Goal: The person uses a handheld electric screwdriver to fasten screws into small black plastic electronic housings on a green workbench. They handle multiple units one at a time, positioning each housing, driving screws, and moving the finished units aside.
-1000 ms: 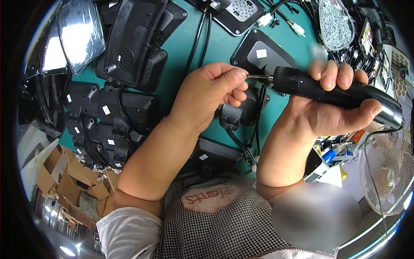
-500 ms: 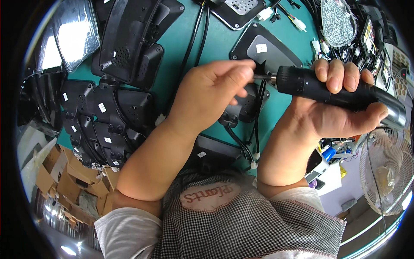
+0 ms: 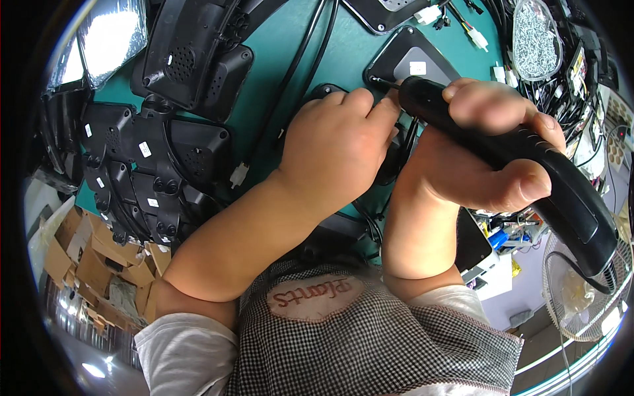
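Observation:
My right hand (image 3: 465, 173) is wrapped round a black electric screwdriver (image 3: 573, 201), which slants from upper left to lower right. Its thin bit points left and ends close to the near left corner of a black plate (image 3: 399, 54) with a white label. Whether the bit touches a screw there, I cannot tell. Beside the screwdriver's nose, my left hand (image 3: 337, 148) is closed with its knuckles up. Its fingertips are hidden, so what they grip cannot be made out. A black plastic housing (image 3: 323, 90) shows partly from beneath that hand.
Several black housings with cables (image 3: 188, 148) are stacked on the left of the green table (image 3: 274, 69). A clear tray of screws (image 3: 536, 41) stands at the far right among wiring. Cardboard boxes (image 3: 99, 267) lie lower left; a fan (image 3: 581, 297) stands lower right.
The screwdriver has tilted, its rear end swinging down and toward me, and its nose has moved left and away. My left hand has turned knuckles up and no longer pinches at the bit.

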Tool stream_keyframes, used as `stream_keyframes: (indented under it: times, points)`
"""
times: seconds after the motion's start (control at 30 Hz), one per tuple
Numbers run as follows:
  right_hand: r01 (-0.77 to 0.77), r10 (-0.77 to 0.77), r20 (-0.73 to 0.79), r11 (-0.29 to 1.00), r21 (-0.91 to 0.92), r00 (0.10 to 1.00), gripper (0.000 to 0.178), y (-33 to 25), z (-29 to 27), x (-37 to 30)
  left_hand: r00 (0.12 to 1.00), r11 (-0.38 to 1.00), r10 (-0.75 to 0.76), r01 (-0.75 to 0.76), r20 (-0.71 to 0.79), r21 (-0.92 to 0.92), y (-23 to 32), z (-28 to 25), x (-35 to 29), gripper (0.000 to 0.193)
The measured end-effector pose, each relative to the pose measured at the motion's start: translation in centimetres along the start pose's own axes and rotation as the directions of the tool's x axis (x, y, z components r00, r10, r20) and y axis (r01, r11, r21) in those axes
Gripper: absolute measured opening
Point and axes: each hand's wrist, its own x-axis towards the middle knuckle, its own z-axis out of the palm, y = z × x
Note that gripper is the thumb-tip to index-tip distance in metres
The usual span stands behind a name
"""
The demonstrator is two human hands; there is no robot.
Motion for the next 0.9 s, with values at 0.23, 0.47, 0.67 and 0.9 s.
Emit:
stream_keyframes:
  times: [0.23, 0.47, 0.67, 0.9]
  points:
    - [0.055, -0.046, 0.099, 0.994, -0.09, 0.994, 0.049, 0.6, 0.4, -0.1, 0.995, 0.997, -0.06, 0.064, 0.075, -0.042, 0.0, -0.1, 0.5, 0.022]
    - [0.04, -0.013, 0.155, 0.985, -0.169, 0.988, 0.057, -0.4, 1.6, -0.4, 0.996, 0.998, -0.035, 0.039, 0.088, -0.044, -0.4, -0.1, 0.8, 0.007]
    - [0.017, 0.001, 0.127, 0.99, -0.137, 0.992, 0.059, -0.4, 1.2, -0.1, 0.988, 0.997, -0.056, 0.063, 0.145, -0.044, -0.2, -0.5, 1.0, 0.008]
    - [0.065, -0.023, 0.211, 0.979, -0.193, 0.977, 0.063, -0.1, 1.8, 0.1, 0.977, 0.996, -0.038, 0.055, 0.209, -0.076, -0.5, -0.8, 1.1, 0.014]
